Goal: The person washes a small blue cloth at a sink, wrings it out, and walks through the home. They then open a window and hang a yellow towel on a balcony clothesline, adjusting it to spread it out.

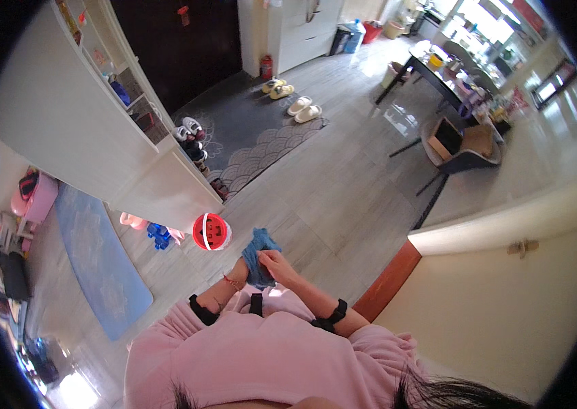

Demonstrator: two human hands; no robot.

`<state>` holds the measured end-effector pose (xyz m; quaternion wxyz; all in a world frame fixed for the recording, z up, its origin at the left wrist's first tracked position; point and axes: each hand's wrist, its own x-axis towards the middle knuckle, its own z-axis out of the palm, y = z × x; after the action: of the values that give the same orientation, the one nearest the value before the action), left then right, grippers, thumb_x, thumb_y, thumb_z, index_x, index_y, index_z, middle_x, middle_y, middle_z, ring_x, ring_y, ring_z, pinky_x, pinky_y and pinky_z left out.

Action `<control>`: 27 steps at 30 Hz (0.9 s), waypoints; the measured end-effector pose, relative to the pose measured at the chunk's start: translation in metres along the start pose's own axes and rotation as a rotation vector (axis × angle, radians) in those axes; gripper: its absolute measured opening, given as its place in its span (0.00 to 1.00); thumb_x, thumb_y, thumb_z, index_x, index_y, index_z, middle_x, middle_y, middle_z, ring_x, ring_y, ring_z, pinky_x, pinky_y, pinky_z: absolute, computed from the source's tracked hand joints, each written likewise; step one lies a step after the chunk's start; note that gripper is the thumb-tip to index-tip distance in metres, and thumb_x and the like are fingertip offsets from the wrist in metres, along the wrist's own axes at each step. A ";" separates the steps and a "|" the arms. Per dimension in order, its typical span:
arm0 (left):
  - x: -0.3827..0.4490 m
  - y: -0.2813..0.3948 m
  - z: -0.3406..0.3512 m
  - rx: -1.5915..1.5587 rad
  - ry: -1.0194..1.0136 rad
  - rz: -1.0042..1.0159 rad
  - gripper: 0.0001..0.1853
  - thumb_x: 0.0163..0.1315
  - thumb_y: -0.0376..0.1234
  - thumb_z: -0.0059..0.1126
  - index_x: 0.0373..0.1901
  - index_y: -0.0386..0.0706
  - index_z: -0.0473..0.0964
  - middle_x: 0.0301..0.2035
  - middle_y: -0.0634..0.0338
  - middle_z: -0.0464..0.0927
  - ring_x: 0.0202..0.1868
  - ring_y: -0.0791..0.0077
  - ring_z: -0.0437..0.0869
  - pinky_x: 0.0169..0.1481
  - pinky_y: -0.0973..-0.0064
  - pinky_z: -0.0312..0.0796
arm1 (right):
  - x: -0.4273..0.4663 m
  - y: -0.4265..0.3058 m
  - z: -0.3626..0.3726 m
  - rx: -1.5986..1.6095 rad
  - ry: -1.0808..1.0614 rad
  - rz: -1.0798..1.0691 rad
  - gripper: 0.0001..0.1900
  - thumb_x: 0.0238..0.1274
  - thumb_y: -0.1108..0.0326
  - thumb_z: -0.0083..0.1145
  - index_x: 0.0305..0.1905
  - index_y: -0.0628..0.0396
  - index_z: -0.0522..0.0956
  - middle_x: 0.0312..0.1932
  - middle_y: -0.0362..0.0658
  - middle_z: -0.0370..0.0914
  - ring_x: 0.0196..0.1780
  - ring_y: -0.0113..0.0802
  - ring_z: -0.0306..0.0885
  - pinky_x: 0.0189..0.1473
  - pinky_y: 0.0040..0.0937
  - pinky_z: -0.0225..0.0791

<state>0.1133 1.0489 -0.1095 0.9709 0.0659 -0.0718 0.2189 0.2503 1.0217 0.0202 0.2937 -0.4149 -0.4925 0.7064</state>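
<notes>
A crumpled blue cloth (261, 255) is held in front of my body, above the grey floor. My right hand (276, 266) grips its right side with bent fingers. The cloth covers most of my left hand (243, 269); only the part by the wrist shows, with a red and beaded bracelet below it, so its fingers are hidden. A red bucket (212, 231) with a white handle stands on the floor just left of the cloth.
A white cabinet (155, 179) rises at the left, with toys and a blue mat (109, 260) beyond. Shoes and slippers (305, 109) lie by the dark door. At the right stand a chair (465, 158) holding a box, a table and a cream door (493, 286).
</notes>
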 end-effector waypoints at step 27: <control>0.199 0.370 0.016 1.061 0.925 0.356 0.22 0.70 0.38 0.45 0.63 0.42 0.63 0.57 0.57 0.70 0.56 0.70 0.74 0.62 0.70 0.66 | 0.341 -0.120 -0.214 -0.038 -0.136 0.104 0.16 0.69 0.57 0.44 0.44 0.59 0.72 0.30 0.34 0.67 0.32 0.22 0.66 0.32 0.26 0.64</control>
<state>0.1284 1.4598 -0.0244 0.6888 0.4161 0.4524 0.3844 0.2734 1.4402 -0.0047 0.2145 -0.3963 -0.5023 0.7380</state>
